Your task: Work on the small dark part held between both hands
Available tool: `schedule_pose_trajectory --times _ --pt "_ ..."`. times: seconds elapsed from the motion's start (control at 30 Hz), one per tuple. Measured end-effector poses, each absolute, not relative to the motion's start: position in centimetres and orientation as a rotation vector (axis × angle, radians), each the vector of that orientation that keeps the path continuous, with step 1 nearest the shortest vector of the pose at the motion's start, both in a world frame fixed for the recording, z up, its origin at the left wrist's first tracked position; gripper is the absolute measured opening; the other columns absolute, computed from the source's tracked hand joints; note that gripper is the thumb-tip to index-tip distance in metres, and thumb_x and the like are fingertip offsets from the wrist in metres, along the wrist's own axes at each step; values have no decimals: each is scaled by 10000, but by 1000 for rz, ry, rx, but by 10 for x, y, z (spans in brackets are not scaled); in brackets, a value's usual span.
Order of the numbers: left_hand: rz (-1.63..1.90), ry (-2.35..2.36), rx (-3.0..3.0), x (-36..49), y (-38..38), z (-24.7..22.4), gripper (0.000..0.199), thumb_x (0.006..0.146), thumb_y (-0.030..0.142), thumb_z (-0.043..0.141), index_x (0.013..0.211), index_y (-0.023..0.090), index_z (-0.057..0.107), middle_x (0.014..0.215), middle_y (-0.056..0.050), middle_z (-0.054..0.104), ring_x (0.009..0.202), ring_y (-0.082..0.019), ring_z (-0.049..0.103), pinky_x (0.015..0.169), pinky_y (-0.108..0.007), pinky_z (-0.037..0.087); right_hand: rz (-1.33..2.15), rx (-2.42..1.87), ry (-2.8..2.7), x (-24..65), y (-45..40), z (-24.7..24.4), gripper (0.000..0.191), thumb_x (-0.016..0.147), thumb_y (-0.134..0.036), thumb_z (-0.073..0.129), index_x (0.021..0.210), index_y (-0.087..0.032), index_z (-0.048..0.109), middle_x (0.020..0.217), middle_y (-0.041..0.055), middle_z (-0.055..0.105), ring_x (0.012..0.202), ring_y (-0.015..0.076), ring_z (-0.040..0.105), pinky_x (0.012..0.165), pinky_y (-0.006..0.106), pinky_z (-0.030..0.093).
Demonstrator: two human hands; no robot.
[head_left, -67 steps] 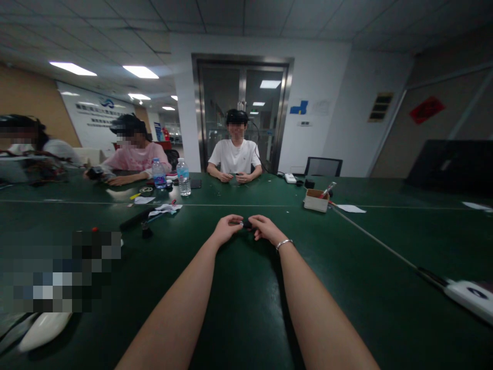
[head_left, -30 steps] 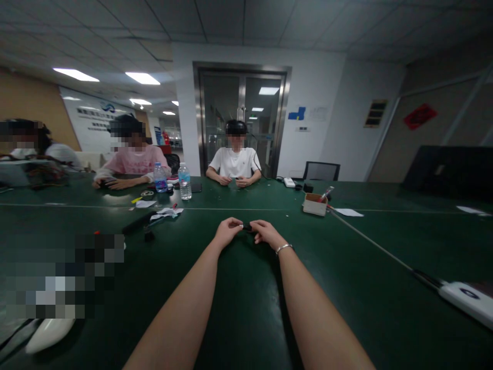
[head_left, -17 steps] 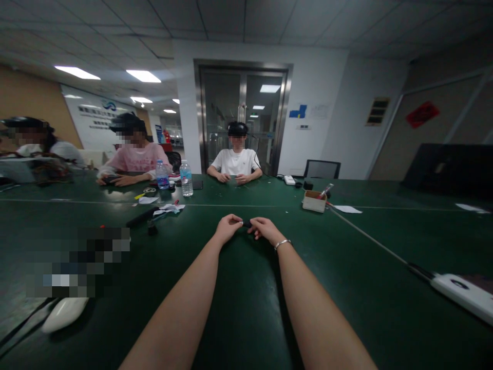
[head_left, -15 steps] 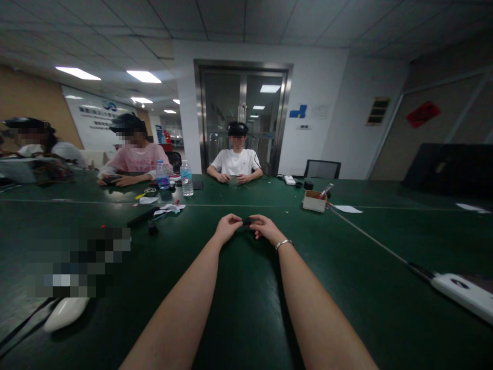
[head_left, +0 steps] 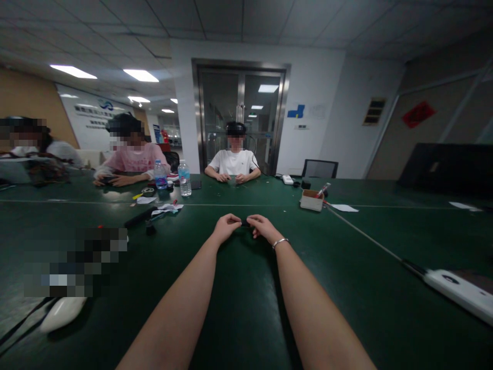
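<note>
A small black object [head_left: 244, 222] spans the gap between my two hands, just above or on the green table [head_left: 246, 298]. Its kind is too small and dark to tell. My left hand [head_left: 228, 227] pinches its left end between thumb and fingers. On the other end, my right hand [head_left: 262, 227] closes with thumb and forefinger, the other fingers curled below. A silver bracelet [head_left: 280, 242] circles my right wrist. Both forearms stretch forward over the table.
Left of my hands lie crumpled papers [head_left: 167, 208] and a small black bottle-like item [head_left: 150, 227]. Two water bottles [head_left: 185, 178] stand beyond. A small box [head_left: 311, 200] holding pens sits right, near a white power strip [head_left: 458, 290]. A person [head_left: 233, 160] sits opposite.
The whole view has shifted slightly to the left. My fingers have drawn a little closer over the black object, and less of it shows.
</note>
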State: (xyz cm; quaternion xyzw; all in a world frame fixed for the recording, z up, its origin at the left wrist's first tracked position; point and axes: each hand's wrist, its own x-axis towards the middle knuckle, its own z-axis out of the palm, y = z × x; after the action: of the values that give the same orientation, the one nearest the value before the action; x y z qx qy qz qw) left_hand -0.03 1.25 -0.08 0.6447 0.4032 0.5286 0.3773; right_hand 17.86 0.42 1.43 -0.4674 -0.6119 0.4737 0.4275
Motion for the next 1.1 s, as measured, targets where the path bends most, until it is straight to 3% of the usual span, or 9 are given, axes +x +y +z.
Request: schedule_pose_trajectory --times 0.1,0.2,0.37,0.5,0.67,0.8,0.93,1.1 --pt "1328 1032 1656 -1 13 -1 174 613 232 707 749 145 641 781 -63 670 757 -178 627 808 -351 468 1193 -1172 -1570 178 5 15 240 811 -239 570 1036 -155 562 733 16 634 387 33 465 360 153 441" --pt "1318 1054 1656 -1 14 -1 182 613 238 707 757 148 642 786 -58 666 752 -171 622 803 -340 468 1197 -1124 -1554 179 5 15 458 729 -142 633 1151 -236 483 848 -6 639 397 27 491 373 156 455" --pt "1314 1066 1667 -1 11 1 165 633 228 686 767 144 638 793 -56 665 758 -165 621 799 -326 470 1197 -1174 -1546 179 6 13 243 809 -249 572 1031 -154 547 709 19 638 370 40 463 346 160 424" --pt "1317 1072 1664 -1 10 2 167 626 230 693 763 147 644 802 -56 667 772 -169 620 806 -330 468 1192 -1128 -1546 179 6 13 404 733 -159 639 1112 -213 509 849 11 648 393 32 488 364 160 439" --pt "1327 1074 1688 -1 11 1 160 632 226 681 767 147 644 805 -57 667 765 -171 622 800 -335 472 1189 -1143 -1565 179 4 14 277 799 -247 578 1057 -157 534 710 7 629 379 35 456 346 148 416" --pt "1338 1053 1670 0 12 0 157 624 219 680 753 144 632 785 -52 660 747 -168 621 782 -329 475 1187 -1108 -1532 179 3 15 441 717 -153 648 1123 -214 484 842 -1 630 389 26 479 359 159 440" --pt "1343 1052 1671 0 11 2 148 623 209 680 745 143 629 778 -46 657 743 -160 617 776 -314 475 1194 -1180 -1531 178 3 16 252 826 -265 551 1044 -141 529 692 13 621 366 35 456 343 153 421" --pt "1343 1083 1664 1 9 5 140 623 198 679 745 147 634 771 -41 657 736 -157 613 761 -304 478 1195 -1137 -1526 179 4 16 354 752 -126 600 1090 -194 517 850 14 638 390 26 487 356 155 441"
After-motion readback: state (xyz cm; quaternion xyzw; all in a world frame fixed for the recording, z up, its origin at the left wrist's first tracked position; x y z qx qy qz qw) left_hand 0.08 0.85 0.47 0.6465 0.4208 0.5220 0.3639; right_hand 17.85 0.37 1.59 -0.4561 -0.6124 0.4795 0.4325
